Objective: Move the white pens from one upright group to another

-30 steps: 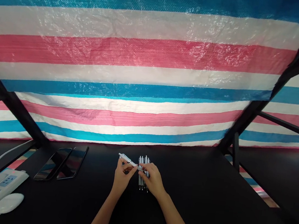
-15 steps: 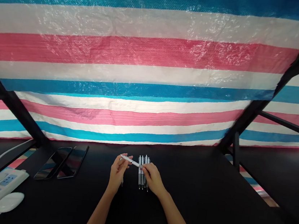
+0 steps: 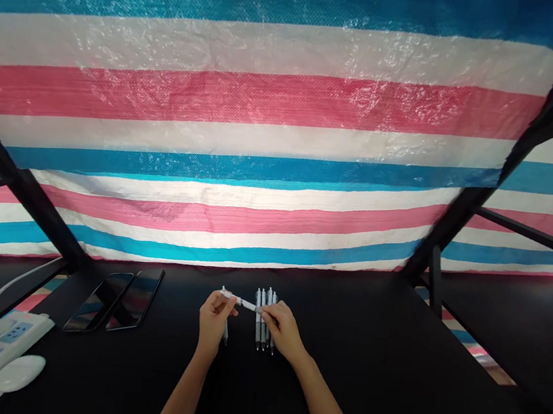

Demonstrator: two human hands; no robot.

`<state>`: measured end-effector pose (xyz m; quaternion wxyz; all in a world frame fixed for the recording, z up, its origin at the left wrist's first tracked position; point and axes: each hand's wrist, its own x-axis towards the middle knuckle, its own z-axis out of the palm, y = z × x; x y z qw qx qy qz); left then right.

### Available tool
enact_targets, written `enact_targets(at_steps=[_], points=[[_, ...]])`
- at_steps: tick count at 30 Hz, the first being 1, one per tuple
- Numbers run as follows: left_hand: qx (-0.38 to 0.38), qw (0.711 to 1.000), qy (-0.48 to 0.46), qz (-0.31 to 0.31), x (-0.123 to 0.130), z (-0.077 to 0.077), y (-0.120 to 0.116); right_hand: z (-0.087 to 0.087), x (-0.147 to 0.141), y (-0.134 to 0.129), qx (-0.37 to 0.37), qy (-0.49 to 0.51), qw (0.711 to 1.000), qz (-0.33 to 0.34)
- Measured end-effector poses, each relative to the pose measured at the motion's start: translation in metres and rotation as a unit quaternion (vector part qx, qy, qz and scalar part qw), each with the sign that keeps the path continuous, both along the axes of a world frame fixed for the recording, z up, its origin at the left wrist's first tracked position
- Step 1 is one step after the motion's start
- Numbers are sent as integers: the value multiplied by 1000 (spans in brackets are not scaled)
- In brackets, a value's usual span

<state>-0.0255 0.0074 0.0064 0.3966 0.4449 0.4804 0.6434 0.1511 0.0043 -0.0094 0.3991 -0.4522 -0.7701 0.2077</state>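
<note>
One slim white pen [image 3: 247, 305] is held aslant.

A striped plastic sheet [image 3: 250, 96] – blue, white and pink, creased and glossy – hangs behind a black table [image 3: 363, 359]. At the table's far corners stand 2 slanting dark posts [image 3: 26, 196], 1 on each side, with a thinner bar [image 3: 535, 234] running off the right one. Past them, 2 more dark surfaces [image 3: 505, 316] flank the table. Scattered glints dot the sheet's upper part; its lower white bands look brighter.
</note>
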Motion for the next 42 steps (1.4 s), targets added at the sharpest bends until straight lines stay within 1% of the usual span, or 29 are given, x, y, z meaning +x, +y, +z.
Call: enact_targets(at_steps=[3, 6, 11, 14, 17, 19, 22, 26, 30, 36, 40, 42], points=[[-5, 1000, -14, 2, -1, -3, 1, 0, -1, -1, 34, 10, 999, -27], [-9, 999, -24, -19, -1, -5, 1, 3, 0, -3, 49, 23, 997, -56], [-18, 997, -51, -47, -1, -10, 1, 2, 1, 0, 22, 17, 995, -100], [-21, 997, -59, -47, -2, -12, 3, 0, 2, 3, 6, 22, 996, -85], [-22, 997, -68, -38, -4, -13, 4, -1, 4, 5, 12, 66, 995, -68], [-22, 996, -78, -34, -4, -14, 4, -1, 5, 5, 11, 99, 993, -69], [-23, 995, -94, -29, -4, -13, 4, -2, 6, 5, -10, 131, 988, -84], [-27, 993, -107, -40, -3, -11, 2, -3, 5, 6, -32, 120, 988, -95], [-33, 993, -101, -56, -2, -10, 2, -4, 5, 8, -30, 96, 992, -81], [-28, 993, -111, -40, -4, -8, 2, -4, 7, 6, -21, 142, 988, -60], [-29, 994, -96, -50, -3, -9, 1, -1, 6, 4, -47, 157, 984, -76], [-28, 994, -87, -58, -2, -9, 1, 1, 5, 4, -61, 145, 985, -63]])
